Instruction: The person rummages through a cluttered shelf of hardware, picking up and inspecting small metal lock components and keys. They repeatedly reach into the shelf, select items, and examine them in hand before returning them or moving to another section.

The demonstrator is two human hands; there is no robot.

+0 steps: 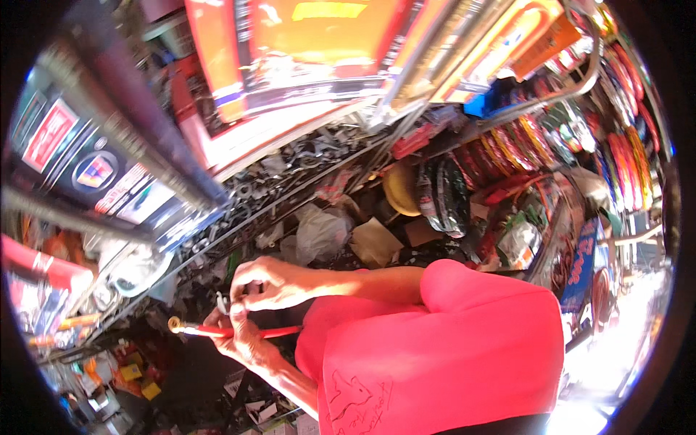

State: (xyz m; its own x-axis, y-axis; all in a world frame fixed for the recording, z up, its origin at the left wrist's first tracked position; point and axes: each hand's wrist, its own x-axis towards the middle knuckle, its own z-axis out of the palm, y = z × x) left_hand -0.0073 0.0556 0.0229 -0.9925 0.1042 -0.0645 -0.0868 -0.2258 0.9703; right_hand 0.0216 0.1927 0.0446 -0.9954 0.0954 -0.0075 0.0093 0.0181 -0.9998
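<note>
Both forearms reach toward the left from a pink-red short-sleeved shirt. My left hand, the lower one, is closed around a slim red cable or hose with a brass-coloured ring end. The far end of the red piece runs to the shirt. Just above it, my right hand is closed in a pinch, with something dark partly hidden among its fingers. A small pale metal piece shows between the fingertips of the two hands. Which hand holds it is unclear.
Long metal-edged trays of small metal parts cross behind my hands. Upright orange packages and a dark blue box stand above them. Coils of coloured cable hang at right. Small boxes lie lower left, beside a plastic bag further back.
</note>
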